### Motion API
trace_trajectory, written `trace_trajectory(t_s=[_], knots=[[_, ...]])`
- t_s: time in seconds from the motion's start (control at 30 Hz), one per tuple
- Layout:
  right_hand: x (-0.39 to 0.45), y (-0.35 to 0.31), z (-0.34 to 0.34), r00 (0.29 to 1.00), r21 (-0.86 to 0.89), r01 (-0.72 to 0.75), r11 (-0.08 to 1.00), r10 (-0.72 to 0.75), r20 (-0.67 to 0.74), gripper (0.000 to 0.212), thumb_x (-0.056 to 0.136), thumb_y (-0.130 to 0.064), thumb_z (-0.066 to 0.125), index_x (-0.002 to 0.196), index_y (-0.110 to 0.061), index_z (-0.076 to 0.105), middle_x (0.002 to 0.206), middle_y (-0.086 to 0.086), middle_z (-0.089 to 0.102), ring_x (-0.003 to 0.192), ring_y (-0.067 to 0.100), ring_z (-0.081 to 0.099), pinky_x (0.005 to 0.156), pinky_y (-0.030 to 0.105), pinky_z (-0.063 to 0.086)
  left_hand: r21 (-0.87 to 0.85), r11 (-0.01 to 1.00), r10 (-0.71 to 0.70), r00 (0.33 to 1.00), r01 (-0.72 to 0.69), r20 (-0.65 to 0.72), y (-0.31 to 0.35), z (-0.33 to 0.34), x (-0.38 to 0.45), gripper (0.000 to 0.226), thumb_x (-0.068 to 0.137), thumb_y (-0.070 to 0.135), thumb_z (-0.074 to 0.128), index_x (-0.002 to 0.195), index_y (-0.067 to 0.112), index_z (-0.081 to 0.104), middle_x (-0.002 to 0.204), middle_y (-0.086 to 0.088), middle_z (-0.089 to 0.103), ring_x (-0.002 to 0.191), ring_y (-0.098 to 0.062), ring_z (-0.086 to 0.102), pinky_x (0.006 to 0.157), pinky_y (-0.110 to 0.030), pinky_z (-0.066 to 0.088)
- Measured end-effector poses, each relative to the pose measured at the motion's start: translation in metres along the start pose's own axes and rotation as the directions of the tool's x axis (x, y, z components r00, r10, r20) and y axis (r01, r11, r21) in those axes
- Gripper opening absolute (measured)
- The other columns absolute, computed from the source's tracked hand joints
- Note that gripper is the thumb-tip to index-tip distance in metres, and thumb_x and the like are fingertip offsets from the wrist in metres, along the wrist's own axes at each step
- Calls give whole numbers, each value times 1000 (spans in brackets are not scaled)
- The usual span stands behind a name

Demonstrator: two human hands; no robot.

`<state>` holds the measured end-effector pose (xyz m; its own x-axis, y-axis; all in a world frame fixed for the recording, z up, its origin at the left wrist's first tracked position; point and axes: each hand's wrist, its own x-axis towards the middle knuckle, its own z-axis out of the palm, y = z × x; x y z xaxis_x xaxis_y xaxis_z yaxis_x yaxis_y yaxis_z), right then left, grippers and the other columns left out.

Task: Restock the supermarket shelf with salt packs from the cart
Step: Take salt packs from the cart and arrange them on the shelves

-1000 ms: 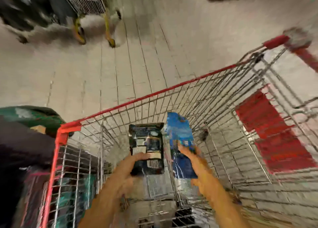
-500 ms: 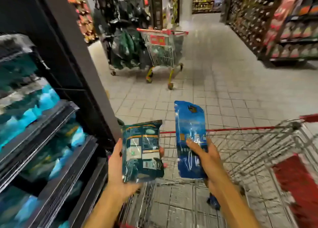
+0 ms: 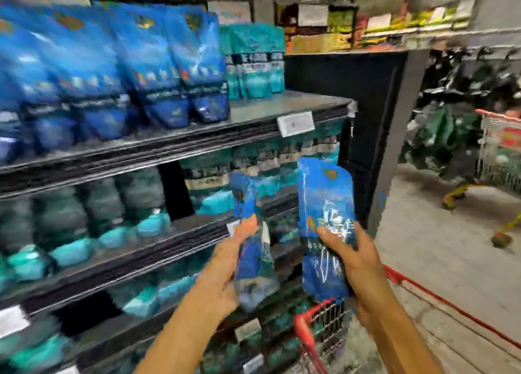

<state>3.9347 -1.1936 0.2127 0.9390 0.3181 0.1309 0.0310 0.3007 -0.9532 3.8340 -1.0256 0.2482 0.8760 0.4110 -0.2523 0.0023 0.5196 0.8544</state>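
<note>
Presently the upper shelf [image 3: 253, 111] is seen well stocked at left with a row of tall blue packs [image 3: 146, 71], upright and touching one another; a smaller group of teal packs [image 3: 253, 63] stands just beside them, with bare shelf surface to the right of that group. Below, the middle shelf [image 3: 169, 238] carries teal packs, blurred, with a dark gap visible between two groups. The frame is smeared by motion, so print and exact counts cannot be read.

Two salt packs are held up in front of the shelving, neither yet placed. The left pack [image 3: 253, 249] is gripped by the left hand [image 3: 225, 263], thumb laid across its face and the fingers hidden behind it; its colouring is mixed blue and teal, blurred. The right pack [image 3: 324, 218], tall and blue, is gripped at its lower half by the right hand [image 3: 352, 260], fingers [image 3: 329, 236] curled round its front. The two packs are near one another but apart.

At lower right a red corner of the cart [image 3: 307, 334] is visible beneath the hands; its contents cannot be made out.

Judgement: the fetch from the cart is done for this pair; placement is outstanding. The blue pack appears to match the upper row. How many packs remain in the cart cannot be told.
</note>
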Motion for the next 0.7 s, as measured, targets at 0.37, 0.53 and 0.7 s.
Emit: trace_trajectory(t_s=[0.37,0.53,0.7], knots=[[-2,-16,220,893,27,233,972,-225,391,38,79,-20,75,114,-7,68,104,-1,77,93,8,72,75,16,55,500,581,790,593,-642,-156,157,-145,-88,61,54,30,86,108,17,61,99,5,77,90,-8,73,73,-17,55],[22,-43,288,829,156,289,945,-328,452,46,73,-30,83,116,-22,65,111,-3,75,102,16,71,82,31,58,678,371,908,402,-635,-120,230,-171,-87,59,77,19,83,125,12,49,119,7,69,108,-7,66,94,-28,53],[81,-78,326,773,107,512,852,-512,376,47,78,-32,81,118,-17,61,114,-4,72,108,15,67,95,37,54,786,260,949,300,-561,-99,276,-159,-51,72,73,39,81,125,11,40,126,-2,62,116,-18,61,101,-44,49]])
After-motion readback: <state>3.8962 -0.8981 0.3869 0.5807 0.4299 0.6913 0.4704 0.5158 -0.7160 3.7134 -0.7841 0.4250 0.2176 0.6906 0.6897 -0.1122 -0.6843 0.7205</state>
